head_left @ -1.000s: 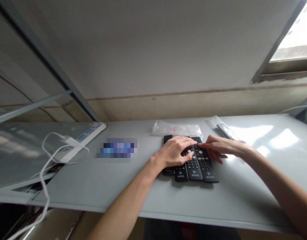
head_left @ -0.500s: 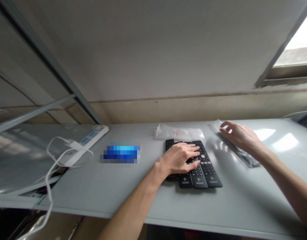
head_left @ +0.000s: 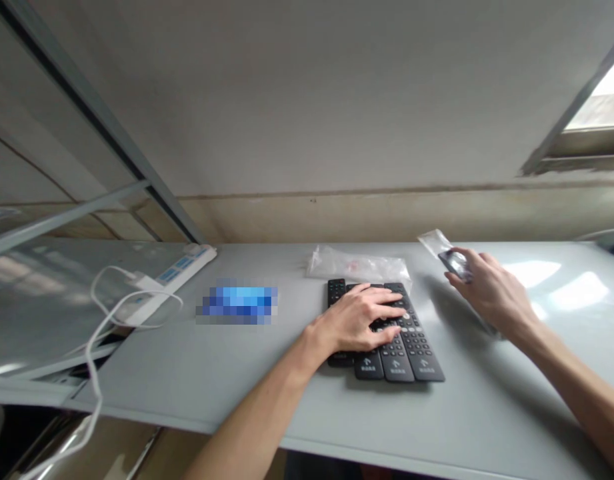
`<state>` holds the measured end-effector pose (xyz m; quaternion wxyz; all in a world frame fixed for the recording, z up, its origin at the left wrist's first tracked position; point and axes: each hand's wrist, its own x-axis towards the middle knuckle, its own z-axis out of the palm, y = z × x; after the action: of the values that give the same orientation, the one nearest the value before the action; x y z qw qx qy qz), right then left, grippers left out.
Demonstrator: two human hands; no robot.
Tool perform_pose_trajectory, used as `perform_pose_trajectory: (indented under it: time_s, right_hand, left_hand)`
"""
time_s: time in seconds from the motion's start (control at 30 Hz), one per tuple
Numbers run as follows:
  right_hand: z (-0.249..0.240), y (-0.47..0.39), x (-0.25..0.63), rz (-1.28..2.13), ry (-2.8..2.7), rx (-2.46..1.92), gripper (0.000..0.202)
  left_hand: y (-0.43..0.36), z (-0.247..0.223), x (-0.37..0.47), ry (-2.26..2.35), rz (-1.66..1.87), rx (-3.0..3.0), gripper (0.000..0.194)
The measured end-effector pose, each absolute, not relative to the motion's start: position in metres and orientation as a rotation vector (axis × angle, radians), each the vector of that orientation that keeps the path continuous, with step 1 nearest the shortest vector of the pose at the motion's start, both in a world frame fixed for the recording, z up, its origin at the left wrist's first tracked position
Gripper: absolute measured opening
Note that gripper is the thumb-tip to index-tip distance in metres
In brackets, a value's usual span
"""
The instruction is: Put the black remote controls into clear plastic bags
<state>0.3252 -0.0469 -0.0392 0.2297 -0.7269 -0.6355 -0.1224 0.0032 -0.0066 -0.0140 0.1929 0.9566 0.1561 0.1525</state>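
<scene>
Several black remote controls [head_left: 397, 363] lie side by side on the grey table. My left hand [head_left: 359, 315] rests on top of them, palm down with its fingers spread, and covers part of their buttons. To the right, my right hand [head_left: 489, 283] grips a dark, slim remote control in a clear plastic bag [head_left: 447, 255] between thumb and fingers. The bag's loose end sticks out past the fingertips toward the wall. Most of the bagged remote is hidden under the hand.
A flat clear plastic bag [head_left: 359, 265] lies behind the remotes. On the left are a blurred-out blue object [head_left: 239, 303] and a white power strip [head_left: 171, 283] with a white cable [head_left: 93, 363] that hangs over the table's front edge [head_left: 187, 425]. A wall closes off the back.
My right hand has come down and closed on the bagged remote control, whose far end now tilts up off the table. My left hand stays on the remotes.
</scene>
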Motion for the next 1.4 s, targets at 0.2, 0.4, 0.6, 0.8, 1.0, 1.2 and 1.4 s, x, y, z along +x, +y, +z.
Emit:
perform_pose_trajectory:
  time_s: [0.2,0.4,0.6,0.8,1.0,1.2,1.4]
  right_hand:
    - [-0.033,-0.054,0.274,-0.311,-1.737,-1.456,0.047]
    - [-0.033,-0.072,0.234,-0.227,-1.861,-1.128,0.057]
    - [-0.024,-0.081,0.222,-0.193,-1.888,-0.981,0.067]
    - [-0.022,-0.077,0.230,-0.121,-1.786,-1.205,0.053]
    - [-0.019,-0.061,0.252,0.502,-1.209,-1.362,0.039]
    - [-0.025,-0.055,0.263,0.919,-0.994,-1.212,0.049]
    - [-0.001,-0.061,0.264,0.509,-1.286,-1.409,0.062]
  left_hand:
    - [-0.004,-0.011,0.004,0.460,0.572,2.708,0.039]
    - [-0.004,-0.003,-0.001,0.617,0.797,2.532,0.045]
    - [-0.011,-0.001,0.007,0.594,1.004,1.934,0.034]
    - [-0.003,-0.008,0.014,0.621,1.076,1.478,0.027]
    - [0.005,-0.012,0.014,0.579,1.167,0.999,0.042]
    - [0.011,-0.016,0.011,0.596,1.146,0.900,0.045]
    - [0.019,-0.018,0.004,0.633,1.161,0.738,0.030]
